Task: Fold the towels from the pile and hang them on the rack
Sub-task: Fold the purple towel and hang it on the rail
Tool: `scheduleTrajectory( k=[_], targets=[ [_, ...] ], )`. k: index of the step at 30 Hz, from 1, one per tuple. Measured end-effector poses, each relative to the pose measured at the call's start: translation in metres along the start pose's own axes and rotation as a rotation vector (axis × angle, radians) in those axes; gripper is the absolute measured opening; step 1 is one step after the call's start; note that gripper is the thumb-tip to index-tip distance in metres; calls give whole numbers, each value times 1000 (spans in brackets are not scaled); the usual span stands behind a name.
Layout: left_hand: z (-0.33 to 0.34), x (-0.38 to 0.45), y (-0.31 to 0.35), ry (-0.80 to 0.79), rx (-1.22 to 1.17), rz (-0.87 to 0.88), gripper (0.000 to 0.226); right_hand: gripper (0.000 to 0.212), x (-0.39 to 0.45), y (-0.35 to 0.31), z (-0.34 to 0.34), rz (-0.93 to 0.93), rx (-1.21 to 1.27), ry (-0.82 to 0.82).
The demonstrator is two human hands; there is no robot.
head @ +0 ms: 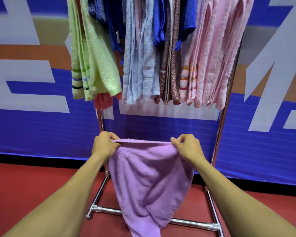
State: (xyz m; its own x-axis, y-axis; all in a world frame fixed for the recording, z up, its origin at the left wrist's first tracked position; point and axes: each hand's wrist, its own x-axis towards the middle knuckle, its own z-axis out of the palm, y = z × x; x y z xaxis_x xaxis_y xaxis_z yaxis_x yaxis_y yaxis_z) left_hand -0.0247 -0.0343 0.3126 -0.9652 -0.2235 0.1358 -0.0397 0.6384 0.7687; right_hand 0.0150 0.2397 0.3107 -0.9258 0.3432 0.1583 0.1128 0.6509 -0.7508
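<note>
So, status:
left hand (104, 144): knuckles up, fingers curled over, pinching the top-left corner of the purple towel (149, 177) between thumb and fingertips.
right hand (188, 146): same level, back of hand toward camera, index and thumb nipping the top-right corner; other fingers loosely bent.
arms: both forearms bare, stretched forward from 7 and 5 o'clock, converging toward frame centre; wrists roughly level.
purple towel: held in the air between the two hands, top edge pulled fairly taut, rest sagging in soft folds to a point near 6 o'clock, hanging in front of the lower bar of the rack (220, 127).
rack: chrome frame, uprights behind each hand, base rail on the red floor (32, 182).
hung towels: row across 12 o'clock. Green towel (96, 65) at 11, dark blue towels (109, 19), light blue towel (140, 65), brown patterned towel (171, 74), pink towels (215, 65) at 1 o'clock. A red cloth (102, 101) peeks out under the green one.
backdrop: blue banner (41, 134) with grey and orange shapes behind the rack.
</note>
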Motion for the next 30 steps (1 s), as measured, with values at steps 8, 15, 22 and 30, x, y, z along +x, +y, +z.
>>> scheduleTrajectory(
  k=[8,15,22,30],
  targets=[
    [8,-6,7,-36,-243,-51,35,19,-7,-9,-1,-77,-50,-296],
    [-6,3,-4,-72,-247,-73,22,18,0,1,-18,1,-127,-5],
    [-7,10,-18,-18,-295,-92,6,38,4,9,-20,80,-118,14],
    [15,-6,11,-87,-404,-52,31,15,-14,-19,-1,109,532,-295]
  ],
)
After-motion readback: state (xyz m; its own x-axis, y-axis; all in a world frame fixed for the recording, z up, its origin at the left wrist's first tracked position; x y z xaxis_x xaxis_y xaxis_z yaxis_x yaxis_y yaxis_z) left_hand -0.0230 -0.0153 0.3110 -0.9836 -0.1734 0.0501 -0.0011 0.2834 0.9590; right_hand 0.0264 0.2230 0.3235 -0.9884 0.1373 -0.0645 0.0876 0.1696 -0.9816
